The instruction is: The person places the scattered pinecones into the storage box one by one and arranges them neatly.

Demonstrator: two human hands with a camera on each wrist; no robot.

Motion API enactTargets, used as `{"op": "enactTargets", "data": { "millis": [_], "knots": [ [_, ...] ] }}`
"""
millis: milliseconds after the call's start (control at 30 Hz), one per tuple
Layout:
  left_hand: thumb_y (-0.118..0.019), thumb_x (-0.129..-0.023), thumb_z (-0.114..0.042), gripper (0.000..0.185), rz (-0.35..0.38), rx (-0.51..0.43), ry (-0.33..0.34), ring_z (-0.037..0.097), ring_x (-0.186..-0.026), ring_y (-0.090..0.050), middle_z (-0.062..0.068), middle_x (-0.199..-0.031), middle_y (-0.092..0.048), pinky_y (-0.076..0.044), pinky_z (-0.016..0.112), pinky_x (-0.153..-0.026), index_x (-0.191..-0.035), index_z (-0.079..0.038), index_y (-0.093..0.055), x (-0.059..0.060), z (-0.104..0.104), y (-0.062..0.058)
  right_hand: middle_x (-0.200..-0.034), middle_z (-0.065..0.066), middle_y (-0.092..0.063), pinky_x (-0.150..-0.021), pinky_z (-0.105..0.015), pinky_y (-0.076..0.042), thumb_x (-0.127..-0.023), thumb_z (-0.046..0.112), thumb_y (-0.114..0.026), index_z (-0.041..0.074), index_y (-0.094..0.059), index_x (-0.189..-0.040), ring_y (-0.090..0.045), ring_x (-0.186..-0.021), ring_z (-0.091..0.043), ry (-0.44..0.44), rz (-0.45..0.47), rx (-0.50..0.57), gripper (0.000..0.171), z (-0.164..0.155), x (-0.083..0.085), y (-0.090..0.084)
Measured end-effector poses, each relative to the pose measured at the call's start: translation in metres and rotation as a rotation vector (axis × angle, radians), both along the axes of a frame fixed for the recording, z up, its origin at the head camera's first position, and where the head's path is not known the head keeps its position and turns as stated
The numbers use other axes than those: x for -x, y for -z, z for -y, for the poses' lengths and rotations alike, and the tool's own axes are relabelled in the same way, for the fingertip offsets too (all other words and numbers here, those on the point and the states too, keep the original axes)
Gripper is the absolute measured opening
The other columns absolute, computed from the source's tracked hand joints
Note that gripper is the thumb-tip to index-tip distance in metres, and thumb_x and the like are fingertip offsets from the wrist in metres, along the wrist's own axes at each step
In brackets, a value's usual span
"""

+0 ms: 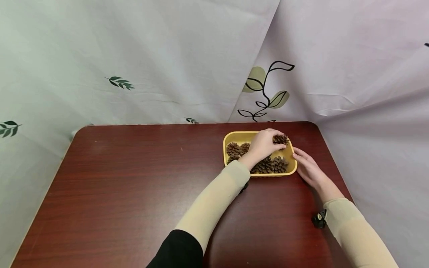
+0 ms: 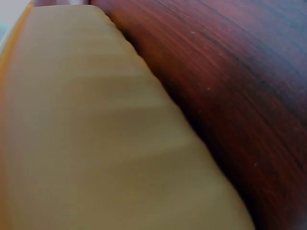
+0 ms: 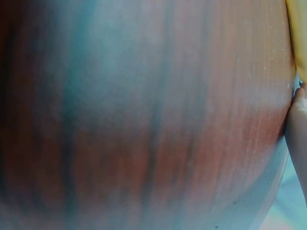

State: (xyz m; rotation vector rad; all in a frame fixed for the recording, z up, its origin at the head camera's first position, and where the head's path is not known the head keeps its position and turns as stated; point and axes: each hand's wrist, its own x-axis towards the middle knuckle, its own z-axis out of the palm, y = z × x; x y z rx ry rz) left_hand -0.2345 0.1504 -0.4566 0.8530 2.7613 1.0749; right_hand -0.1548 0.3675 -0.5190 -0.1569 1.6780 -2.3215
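Observation:
A yellow rectangular basin [image 1: 259,174] stands near the back right of the table, with several brown pine cones [image 1: 279,165] inside. My left hand [image 1: 263,146] reaches over it and pinches a pine cone [image 1: 280,140] between thumb and fingers at the basin's right end. Against the outside of the right wall rests my right hand [image 1: 309,168], its fingers fairly straight. The right wrist view catches just a slice of that hand [image 3: 298,129] beside the yellow wall [image 3: 301,38]. In the left wrist view a blurred beige surface fills the left side, and the hand does not show.
The dark red-brown wooden table [image 1: 127,186] has rounded back corners. Behind it and to its right hangs a pale cloth [image 1: 167,56] with leaf prints. A small black device [image 1: 319,219] sits at the right wrist.

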Motion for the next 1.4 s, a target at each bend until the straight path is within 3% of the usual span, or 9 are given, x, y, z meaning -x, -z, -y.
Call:
{"op": "enactTargets", "data": {
  "millis": [267, 433, 700, 900, 1167, 1400],
  "knots": [
    [-0.083, -0.094, -0.037, 0.039, 0.009, -0.026, 0.044, 0.009, -0.125, -0.069, -0.009, -0.133, -0.074, -0.056, 0.022, -0.105, -0.13, -0.026, -0.075, 0.001, -0.002, 0.005, -0.129, 0.012, -0.071, -0.099, -0.014, -0.054, -0.115, 0.006, -0.033, 0.025, -0.064, -0.134, -0.067, -0.118, 0.0, 0.003, 0.005, -0.02, 0.042, -0.002, 0.0, -0.001],
    [-0.083, -0.094, -0.04, 0.041, 0.011, 0.018, 0.059, 0.007, -0.125, -0.069, -0.011, -0.133, -0.075, -0.055, 0.019, -0.105, -0.132, -0.028, -0.075, 0.003, -0.004, 0.005, -0.128, 0.013, -0.072, -0.099, -0.014, -0.054, -0.115, 0.006, -0.032, 0.026, -0.065, -0.133, -0.067, -0.118, 0.001, 0.008, 0.002, -0.027, 0.042, -0.002, 0.0, -0.001],
    [-0.084, -0.093, -0.039, 0.038, 0.026, 0.016, 0.036, 0.007, -0.117, -0.072, -0.01, -0.126, -0.077, -0.057, 0.019, -0.098, -0.127, -0.024, -0.076, 0.004, -0.009, -0.002, -0.129, 0.014, -0.071, -0.099, -0.014, -0.054, -0.115, 0.006, -0.032, 0.026, -0.064, -0.134, -0.066, -0.118, 0.001, 0.011, -0.002, -0.03, 0.042, -0.003, 0.0, -0.001],
    [-0.083, -0.093, -0.044, 0.04, 0.038, 0.081, 0.033, 0.005, -0.118, -0.071, -0.013, -0.13, -0.076, -0.058, 0.019, -0.095, -0.129, -0.028, -0.075, 0.003, -0.014, -0.004, -0.131, 0.015, -0.07, -0.1, -0.013, -0.053, -0.115, 0.006, -0.032, 0.027, -0.062, -0.135, -0.065, -0.12, 0.003, 0.007, -0.006, -0.033, 0.041, -0.002, -0.003, 0.001],
    [-0.084, -0.092, -0.042, 0.039, 0.025, 0.076, 0.036, 0.006, -0.115, -0.072, -0.012, -0.125, -0.077, -0.058, 0.019, -0.096, -0.126, -0.025, -0.076, 0.006, -0.013, 0.004, -0.13, 0.013, -0.071, -0.1, -0.014, -0.053, -0.115, 0.006, -0.031, 0.025, -0.063, -0.135, -0.066, -0.119, 0.001, 0.002, -0.009, -0.024, 0.043, -0.001, -0.001, 0.003],
    [-0.085, -0.092, -0.042, 0.038, 0.014, 0.142, 0.08, 0.006, -0.112, -0.071, -0.011, -0.123, -0.075, -0.057, 0.02, -0.096, -0.123, -0.024, -0.073, 0.008, -0.011, 0.012, -0.128, 0.013, -0.072, -0.099, -0.014, -0.053, -0.115, 0.006, -0.033, 0.025, -0.063, -0.134, -0.067, -0.118, 0.0, 0.006, -0.009, -0.036, 0.04, -0.001, 0.0, 0.003]
  ]
}}
